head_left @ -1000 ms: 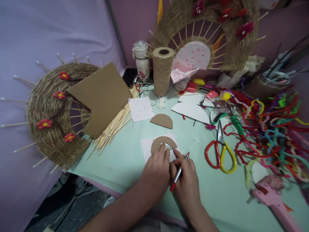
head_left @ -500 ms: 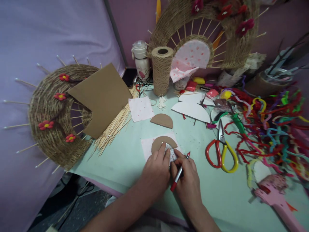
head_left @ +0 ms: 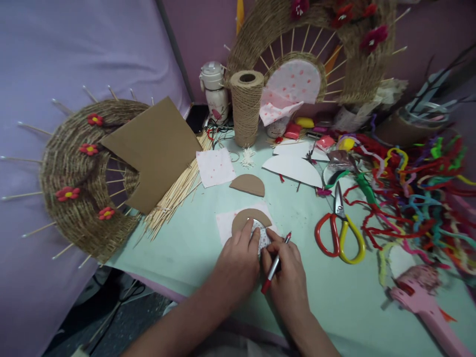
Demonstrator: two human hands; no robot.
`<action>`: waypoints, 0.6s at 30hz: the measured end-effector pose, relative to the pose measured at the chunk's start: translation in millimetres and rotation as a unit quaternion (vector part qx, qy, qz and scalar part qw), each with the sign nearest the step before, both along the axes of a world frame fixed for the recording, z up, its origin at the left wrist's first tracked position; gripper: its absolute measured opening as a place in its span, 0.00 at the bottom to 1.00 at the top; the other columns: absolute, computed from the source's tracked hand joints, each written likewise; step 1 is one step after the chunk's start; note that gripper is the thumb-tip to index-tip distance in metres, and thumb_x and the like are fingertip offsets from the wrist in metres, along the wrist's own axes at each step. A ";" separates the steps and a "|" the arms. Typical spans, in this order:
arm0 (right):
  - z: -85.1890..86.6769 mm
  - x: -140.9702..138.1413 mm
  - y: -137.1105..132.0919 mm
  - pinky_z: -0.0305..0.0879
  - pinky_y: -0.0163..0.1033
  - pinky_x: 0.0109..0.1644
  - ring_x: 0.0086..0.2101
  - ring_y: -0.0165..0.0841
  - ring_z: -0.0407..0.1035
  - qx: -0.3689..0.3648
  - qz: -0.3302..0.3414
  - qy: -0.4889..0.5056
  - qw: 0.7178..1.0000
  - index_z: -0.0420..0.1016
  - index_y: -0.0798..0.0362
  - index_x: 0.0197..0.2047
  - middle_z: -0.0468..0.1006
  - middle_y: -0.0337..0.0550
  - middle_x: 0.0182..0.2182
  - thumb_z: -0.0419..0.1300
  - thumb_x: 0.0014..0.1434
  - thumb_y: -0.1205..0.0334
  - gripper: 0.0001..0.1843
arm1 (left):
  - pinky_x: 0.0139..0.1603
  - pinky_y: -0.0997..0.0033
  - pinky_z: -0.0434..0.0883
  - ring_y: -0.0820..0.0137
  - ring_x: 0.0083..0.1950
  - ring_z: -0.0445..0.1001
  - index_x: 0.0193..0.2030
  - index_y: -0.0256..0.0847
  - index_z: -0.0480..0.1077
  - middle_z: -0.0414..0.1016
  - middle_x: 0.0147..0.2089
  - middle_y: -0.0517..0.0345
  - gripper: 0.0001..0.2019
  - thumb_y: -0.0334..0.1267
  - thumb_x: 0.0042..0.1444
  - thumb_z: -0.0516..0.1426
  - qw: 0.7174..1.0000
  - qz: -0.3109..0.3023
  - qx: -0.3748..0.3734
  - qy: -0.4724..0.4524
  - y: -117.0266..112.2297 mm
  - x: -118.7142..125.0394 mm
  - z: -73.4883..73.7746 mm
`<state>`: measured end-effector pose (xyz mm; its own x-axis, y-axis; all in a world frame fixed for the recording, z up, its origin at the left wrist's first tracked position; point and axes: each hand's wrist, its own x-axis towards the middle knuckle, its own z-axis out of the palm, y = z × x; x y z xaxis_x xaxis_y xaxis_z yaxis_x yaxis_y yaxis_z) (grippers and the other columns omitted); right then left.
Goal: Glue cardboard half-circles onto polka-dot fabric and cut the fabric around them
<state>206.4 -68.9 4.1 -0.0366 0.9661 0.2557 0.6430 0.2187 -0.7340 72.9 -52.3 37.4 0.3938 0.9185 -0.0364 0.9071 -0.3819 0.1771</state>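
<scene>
You have two hands point(head_left: 238, 260) point(head_left: 288, 272), one pen point(head_left: 275, 264), one pair of scissors point(head_left: 339, 212), one twine spool point(head_left: 246, 111), one bottle point(head_left: 216, 103) and two woven arches point(head_left: 59, 166) point(head_left: 368, 74); the partly covered left one bears at least four red flowers point(head_left: 68, 194).

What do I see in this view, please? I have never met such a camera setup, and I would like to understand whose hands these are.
There is no machine here, only a person's two bare hands. The camera is worn on that person's head and looks forward and down, so the arms enter from the bottom.

The left hand lies with its fingers over a pale patterned piece beside curved brown cardboard. The right hand holds a silver and red pen.

On the green tabletop you also see scissors with one red and one yellow handle, a twine spool, thin sticks and a tangle of fuzzy coloured stems.
</scene>
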 end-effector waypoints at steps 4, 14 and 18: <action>-0.2 0.5 -0.7 0.69 0.53 0.46 0.49 0.43 0.67 -0.006 0.001 0.000 1.000 0.65 0.48 0.36 0.75 0.50 0.54 0.54 0.64 0.66 0.05 | 0.51 0.58 0.72 0.56 0.55 0.72 0.64 0.27 0.62 0.62 0.67 0.36 0.22 0.34 0.64 0.48 1.000 -0.003 -0.008 0.018 0.4 0.6 1.1; -2.2 0.6 -0.1 0.69 0.53 0.47 0.49 0.43 0.67 0.002 -0.002 0.004 1.000 0.65 0.48 0.36 0.75 0.51 0.53 0.54 0.63 0.67 0.04 | 0.46 0.62 0.73 0.60 0.50 0.75 0.62 0.30 0.64 0.64 0.66 0.38 0.21 0.34 0.65 0.47 0.998 0.014 0.022 0.048 -0.7 4.6 -0.9; -2.6 0.2 -0.4 0.69 0.53 0.47 0.49 0.43 0.68 0.003 -0.007 0.006 1.000 0.66 0.48 0.36 0.76 0.50 0.52 0.54 0.63 0.67 0.05 | 0.45 0.62 0.73 0.59 0.50 0.74 0.62 0.30 0.64 0.64 0.66 0.38 0.21 0.34 0.65 0.48 0.998 0.005 0.024 0.049 -0.8 3.7 -2.1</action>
<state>206.6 -69.3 1.5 -0.0205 0.9649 0.2618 0.6363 0.2145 -0.7410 76.6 -53.1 35.3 0.3804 0.9243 -0.0305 0.9233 -0.3777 0.0689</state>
